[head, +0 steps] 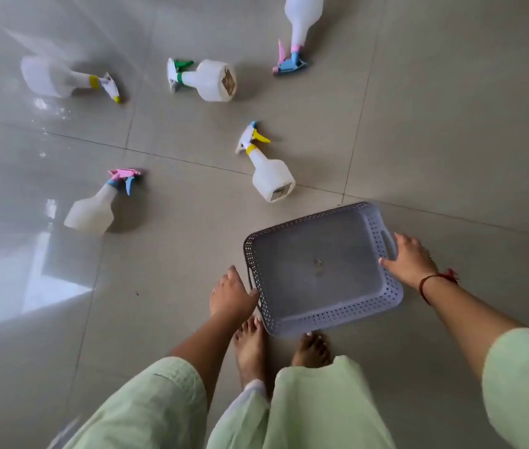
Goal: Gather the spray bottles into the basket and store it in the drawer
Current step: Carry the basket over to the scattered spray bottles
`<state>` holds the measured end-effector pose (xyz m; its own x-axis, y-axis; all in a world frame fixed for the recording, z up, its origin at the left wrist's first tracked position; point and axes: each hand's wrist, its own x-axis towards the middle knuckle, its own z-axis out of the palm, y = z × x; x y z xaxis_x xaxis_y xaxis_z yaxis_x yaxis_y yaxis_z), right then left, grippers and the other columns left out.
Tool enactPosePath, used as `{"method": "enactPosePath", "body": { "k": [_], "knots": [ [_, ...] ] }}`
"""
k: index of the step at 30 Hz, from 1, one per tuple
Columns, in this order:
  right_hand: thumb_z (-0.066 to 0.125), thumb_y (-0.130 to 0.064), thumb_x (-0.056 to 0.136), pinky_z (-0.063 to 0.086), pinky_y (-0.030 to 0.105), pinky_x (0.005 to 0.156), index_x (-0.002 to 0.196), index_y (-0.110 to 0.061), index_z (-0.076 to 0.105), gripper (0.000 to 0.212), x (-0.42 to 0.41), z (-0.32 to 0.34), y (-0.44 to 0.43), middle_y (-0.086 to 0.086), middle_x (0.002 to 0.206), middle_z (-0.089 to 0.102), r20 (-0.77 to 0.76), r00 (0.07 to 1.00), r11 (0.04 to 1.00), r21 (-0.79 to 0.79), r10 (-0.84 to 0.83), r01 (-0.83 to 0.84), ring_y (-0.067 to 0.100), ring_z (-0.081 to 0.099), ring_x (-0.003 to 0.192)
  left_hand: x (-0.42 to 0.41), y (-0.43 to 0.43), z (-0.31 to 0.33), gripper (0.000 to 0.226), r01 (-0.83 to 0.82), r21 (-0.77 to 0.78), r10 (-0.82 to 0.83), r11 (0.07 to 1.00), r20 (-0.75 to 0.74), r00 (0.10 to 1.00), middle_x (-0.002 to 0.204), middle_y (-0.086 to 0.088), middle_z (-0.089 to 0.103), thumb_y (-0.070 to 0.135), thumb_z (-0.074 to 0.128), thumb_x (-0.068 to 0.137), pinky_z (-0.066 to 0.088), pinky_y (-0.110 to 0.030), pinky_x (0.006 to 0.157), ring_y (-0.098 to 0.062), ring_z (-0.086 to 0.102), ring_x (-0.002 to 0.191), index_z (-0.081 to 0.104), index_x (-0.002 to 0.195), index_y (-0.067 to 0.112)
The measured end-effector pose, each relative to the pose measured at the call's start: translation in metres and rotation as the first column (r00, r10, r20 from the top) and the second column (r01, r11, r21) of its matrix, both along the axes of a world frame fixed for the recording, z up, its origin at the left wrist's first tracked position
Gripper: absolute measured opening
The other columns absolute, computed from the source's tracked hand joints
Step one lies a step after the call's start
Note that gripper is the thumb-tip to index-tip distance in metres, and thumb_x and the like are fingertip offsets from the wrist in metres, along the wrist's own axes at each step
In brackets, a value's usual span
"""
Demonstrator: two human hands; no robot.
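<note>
An empty grey perforated basket (334, 319) is low over the tiled floor in front of my bare feet. My left hand (230, 296) grips its left handle side. On the right rim is my right hand (412, 260), thumb inside the wall. Several white spray bottles lie on their sides beyond it: a yellow-trigger one (268, 171) nearest, a pink-and-blue one (95, 205) to the left, a green one (206, 79), a yellow-collared one (56, 77) at far left, and another pink-and-blue one (300, 24) at the top.
The glossy beige tiled floor (434, 124) stretches all around, with bright window reflections on the left. My feet (250, 348) stand just behind the basket. No drawer is in view.
</note>
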<state>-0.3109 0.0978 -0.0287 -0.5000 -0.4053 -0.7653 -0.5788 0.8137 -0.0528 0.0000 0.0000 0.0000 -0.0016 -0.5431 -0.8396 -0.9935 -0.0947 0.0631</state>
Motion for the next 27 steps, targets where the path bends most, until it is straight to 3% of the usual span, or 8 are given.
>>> {"method": "enactPosePath", "body": {
  "k": [3,6,8,11,17,27],
  "knots": [
    [0.064,-0.025,0.087,0.046,0.046,0.097,0.141,-0.009,0.036,0.063,-0.002,-0.029,0.003,0.022,0.136,0.050,0.039,0.997,0.998,-0.011,-0.062,0.063,0.041,0.051,0.121,0.000,0.009,-0.038,0.049,-0.189,0.119,0.186,0.975,0.031,0.982,0.131,-0.023,0.053,0.028,0.053,0.092,0.044,-0.039,0.095,-0.037,0.052,0.121,0.040,0.128,-0.002],
    [0.054,-0.017,0.093,0.049,0.043,0.087,0.128,-0.008,0.044,0.038,-0.001,-0.040,0.006,0.025,0.119,0.061,-0.007,0.995,0.995,0.020,-0.096,0.096,0.041,0.059,0.105,0.001,0.019,-0.059,0.027,-0.271,0.245,0.283,0.931,-0.016,0.959,0.118,-0.026,0.063,0.016,0.047,0.094,0.050,-0.038,0.088,-0.038,0.062,0.107,0.059,0.108,-0.004],
    [0.046,-0.011,0.093,0.050,0.041,0.081,0.116,-0.009,0.050,0.024,-0.002,-0.040,0.005,0.024,0.111,0.063,-0.075,0.996,0.998,0.004,-0.056,0.057,0.040,0.061,0.096,0.006,0.022,-0.064,0.023,-0.316,0.196,0.327,0.928,-0.023,0.945,0.114,-0.024,0.066,0.013,0.045,0.094,0.051,-0.037,0.087,-0.037,0.063,0.105,0.063,0.102,0.000],
    [0.042,-0.012,0.092,0.046,0.038,0.078,0.107,-0.017,0.056,0.021,0.000,-0.019,-0.003,0.020,0.109,0.065,-0.110,0.992,0.998,-0.029,-0.067,0.064,0.037,0.059,0.088,0.014,0.017,-0.050,0.025,-0.346,0.119,0.351,0.931,-0.022,0.936,0.115,-0.020,0.067,0.014,0.044,0.093,0.049,-0.036,0.088,-0.036,0.062,0.107,0.064,0.105,0.004],
    [0.050,-0.014,0.091,0.051,0.040,0.080,0.103,-0.014,0.056,0.014,0.020,0.092,-0.038,0.022,0.103,0.067,-0.109,0.990,0.988,-0.140,-0.085,0.070,0.041,0.062,0.093,0.038,-0.016,0.058,0.023,-0.360,-0.018,0.358,0.933,-0.088,0.930,0.113,-0.023,0.067,0.009,0.042,0.093,0.049,-0.039,0.088,-0.039,0.061,0.106,0.062,0.103,0.002],
    [0.055,-0.015,0.090,0.047,0.035,0.080,0.109,-0.005,0.059,0.022,0.072,0.300,-0.149,0.020,0.111,0.068,-0.044,0.997,0.960,-0.270,0.065,-0.075,0.040,0.062,0.101,0.101,-0.104,0.263,0.025,-0.397,-0.223,0.376,0.890,-0.134,0.917,0.110,-0.025,0.066,0.011,0.042,0.092,0.048,-0.041,0.086,-0.040,0.061,0.104,0.062,0.102,0.000]
  ]
}}
